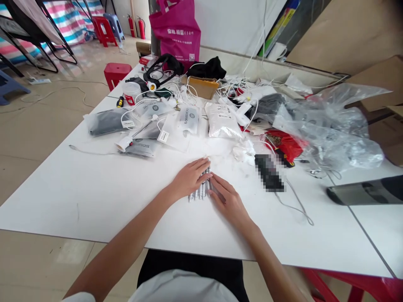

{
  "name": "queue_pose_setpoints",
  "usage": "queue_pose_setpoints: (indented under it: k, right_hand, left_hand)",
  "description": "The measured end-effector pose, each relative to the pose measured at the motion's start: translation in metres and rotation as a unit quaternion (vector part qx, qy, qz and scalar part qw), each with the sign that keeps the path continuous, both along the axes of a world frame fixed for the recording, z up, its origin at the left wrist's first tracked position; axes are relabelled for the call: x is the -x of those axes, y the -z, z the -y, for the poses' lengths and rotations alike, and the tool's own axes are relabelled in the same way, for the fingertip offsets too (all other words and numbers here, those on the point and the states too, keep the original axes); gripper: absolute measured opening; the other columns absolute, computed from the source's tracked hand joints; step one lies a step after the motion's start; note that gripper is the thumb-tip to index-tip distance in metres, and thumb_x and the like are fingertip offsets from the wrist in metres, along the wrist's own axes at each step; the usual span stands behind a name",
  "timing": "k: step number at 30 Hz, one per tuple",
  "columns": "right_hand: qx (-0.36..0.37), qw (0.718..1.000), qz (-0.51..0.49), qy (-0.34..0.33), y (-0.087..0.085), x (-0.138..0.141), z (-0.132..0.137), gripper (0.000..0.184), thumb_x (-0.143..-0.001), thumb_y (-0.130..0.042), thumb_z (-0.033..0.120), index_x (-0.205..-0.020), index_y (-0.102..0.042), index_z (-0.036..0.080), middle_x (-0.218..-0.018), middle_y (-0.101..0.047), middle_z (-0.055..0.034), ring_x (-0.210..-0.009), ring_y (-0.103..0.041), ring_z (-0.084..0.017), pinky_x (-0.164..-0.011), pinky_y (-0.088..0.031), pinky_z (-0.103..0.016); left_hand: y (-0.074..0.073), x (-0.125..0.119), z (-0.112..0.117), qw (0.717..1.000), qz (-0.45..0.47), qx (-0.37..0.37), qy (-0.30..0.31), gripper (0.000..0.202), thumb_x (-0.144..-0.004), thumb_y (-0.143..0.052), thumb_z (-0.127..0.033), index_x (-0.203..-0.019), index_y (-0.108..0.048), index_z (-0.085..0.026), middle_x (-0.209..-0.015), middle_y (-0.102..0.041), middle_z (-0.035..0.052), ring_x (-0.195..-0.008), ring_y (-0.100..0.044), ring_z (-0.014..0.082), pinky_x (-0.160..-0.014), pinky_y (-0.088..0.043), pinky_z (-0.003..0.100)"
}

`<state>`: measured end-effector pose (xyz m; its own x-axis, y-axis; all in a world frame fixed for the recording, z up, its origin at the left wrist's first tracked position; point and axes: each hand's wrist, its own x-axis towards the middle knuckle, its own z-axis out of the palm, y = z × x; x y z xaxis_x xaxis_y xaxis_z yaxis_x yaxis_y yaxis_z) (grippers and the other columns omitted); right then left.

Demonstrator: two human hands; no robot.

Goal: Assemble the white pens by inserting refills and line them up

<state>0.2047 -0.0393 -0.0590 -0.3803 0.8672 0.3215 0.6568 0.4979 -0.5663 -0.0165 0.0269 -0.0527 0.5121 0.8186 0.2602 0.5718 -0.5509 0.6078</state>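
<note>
Several slim silver-grey sticks, pen-like in shape [195, 194], lie side by side in a row on the white table in front of me. My left hand [188, 178] lies across the row's upper part, its fingers over the far ends and its thumb pressed onto the sticks. Against the row's right side, my right hand [229, 200] holds the sticks with its fingers and thumb. Both hands hide much of the row, so what kind of sticks they are is unclear. A white crumpled piece [244, 152] and a pixelated dark object [269, 173] lie right of my hands.
Grey pouches [140, 147], a white lamp holder [124, 143] and a stuffed white packet [223, 121] lie beyond my hands. Tangled white cables [234, 86] and clear plastic bags [341, 134] cover the back and right. A dark cylinder [367, 191] lies at the right edge.
</note>
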Motion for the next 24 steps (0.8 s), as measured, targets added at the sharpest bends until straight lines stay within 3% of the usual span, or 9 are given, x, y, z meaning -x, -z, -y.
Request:
queue_pose_setpoints:
  k: [6, 13, 16, 19, 22, 24]
  right_hand:
    - [-0.025, 0.999, 0.028, 0.0, 0.002, 0.003, 0.013, 0.064, -0.107, -0.062, 0.033, -0.167, -0.042, 0.03, -0.167, -0.051, -0.011, -0.151, -0.055, -0.032, -0.123, -0.052, -0.055]
    - [-0.008, 1.0, 0.007, 0.013, -0.007, -0.006, 0.018, 0.046, -0.108, -0.059, 0.032, -0.154, -0.057, 0.029, -0.156, -0.063, -0.0094, -0.144, -0.061, -0.03, -0.118, -0.054, -0.052]
    - [-0.03, 1.0, -0.006, 0.005, -0.019, -0.012, 0.002, 0.031, -0.109, -0.055, 0.03, -0.138, -0.067, 0.028, -0.138, -0.074, -0.0088, -0.134, -0.067, -0.028, -0.114, -0.054, -0.05]
    - [-0.039, 0.998, -0.026, 0.034, -0.031, -0.017, -0.028, 0.022, -0.11, -0.054, 0.035, -0.121, -0.071, 0.025, -0.118, -0.079, -0.0084, -0.111, -0.073, -0.025, -0.095, -0.059, -0.042]
    - [-0.035, 0.995, -0.045, 0.084, -0.036, -0.018, -0.063, 0.029, -0.109, -0.054, 0.045, -0.095, -0.068, 0.022, -0.089, -0.074, -0.006, -0.083, -0.067, -0.02, -0.066, -0.051, -0.032]
    - [-0.044, 0.993, -0.044, 0.102, -0.032, -0.019, -0.079, 0.038, -0.106, -0.057, 0.05, -0.08, -0.058, 0.022, -0.069, -0.062, -0.0002, -0.063, -0.054, -0.015, -0.059, -0.043, -0.029]
  left_hand:
    - [0.005, -0.003, 0.003, 0.998, -0.047, -0.027, 0.011, 0.052, -0.115, -0.039, -0.045, -0.155, -0.057, -0.016, -0.17, -0.048, 0.0127, -0.16, -0.043, 0.0266, -0.132, -0.038, 0.043]
    - [0.001, -0.009, 0.012, 0.998, -0.048, -0.032, 0.006, 0.048, -0.114, -0.042, -0.043, -0.15, -0.058, -0.016, -0.164, -0.053, 0.0137, -0.153, -0.05, 0.0284, -0.127, -0.044, 0.045]
    - [-0.001, -0.009, 0.011, 0.998, -0.042, -0.039, 0.011, 0.047, -0.114, -0.043, -0.044, -0.149, -0.059, -0.016, -0.161, -0.057, 0.0135, -0.15, -0.053, 0.0287, -0.126, -0.045, 0.046]
    - [-0.001, -0.008, 0.009, 0.999, -0.026, -0.045, 0.008, 0.044, -0.114, -0.042, -0.043, -0.148, -0.058, -0.019, -0.157, -0.059, 0.0128, -0.147, -0.055, 0.0281, -0.124, -0.047, 0.047]
    - [-0.003, -0.008, 0.007, 0.999, -0.005, -0.048, -0.012, 0.042, -0.115, -0.039, -0.04, -0.146, -0.058, -0.02, -0.155, -0.061, 0.0121, -0.146, -0.056, 0.0269, -0.122, -0.048, 0.047]
    - [-0.006, -0.006, 0.006, 0.998, 0.011, -0.053, -0.034, 0.039, -0.116, -0.038, -0.038, -0.143, -0.06, -0.021, -0.151, -0.064, 0.0114, -0.142, -0.059, 0.0264, -0.119, -0.049, 0.047]
